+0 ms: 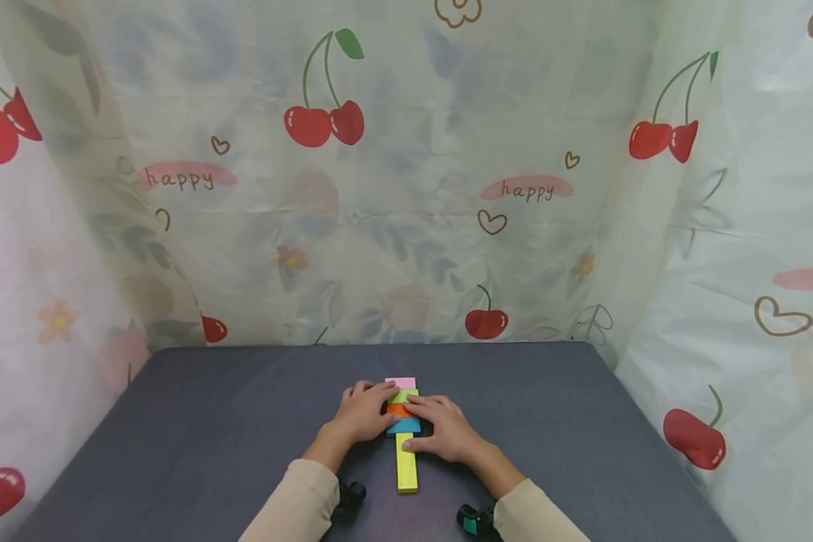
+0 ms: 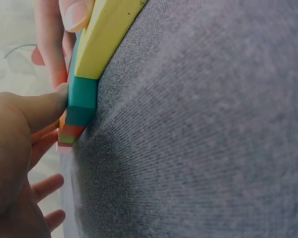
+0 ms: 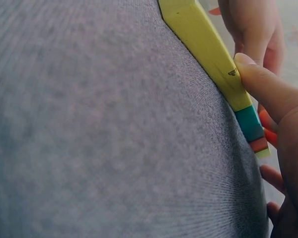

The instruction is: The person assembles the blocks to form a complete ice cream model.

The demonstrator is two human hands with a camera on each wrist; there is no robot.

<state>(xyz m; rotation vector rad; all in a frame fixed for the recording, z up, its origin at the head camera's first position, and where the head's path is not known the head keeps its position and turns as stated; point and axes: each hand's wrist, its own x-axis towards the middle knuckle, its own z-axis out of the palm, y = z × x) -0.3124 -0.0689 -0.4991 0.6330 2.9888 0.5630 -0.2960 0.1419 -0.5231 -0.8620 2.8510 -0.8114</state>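
Note:
A row of coloured blocks lies flat on the dark cloth. Farthest away is a pink block point(image 1: 401, 382), then a green block point(image 1: 404, 394), an orange block point(image 1: 397, 410), a blue block point(image 1: 406, 427) and a long yellow block point(image 1: 406, 470) pointing towards me. My left hand point(image 1: 362, 414) touches the row from the left, its thumb against the blue block point(image 2: 82, 101). From the right, my right hand point(image 1: 449, 430) rests its thumb on the yellow block point(image 3: 208, 44), while its fingertips reach the green and orange blocks. Some finger contacts are hidden.
Dark grey cloth covers the table point(image 1: 244, 421), whose far edge meets a patterned curtain point(image 1: 393, 226). Curtains also hang at both sides. Black wrist devices point(image 1: 477, 521) sit below both hands.

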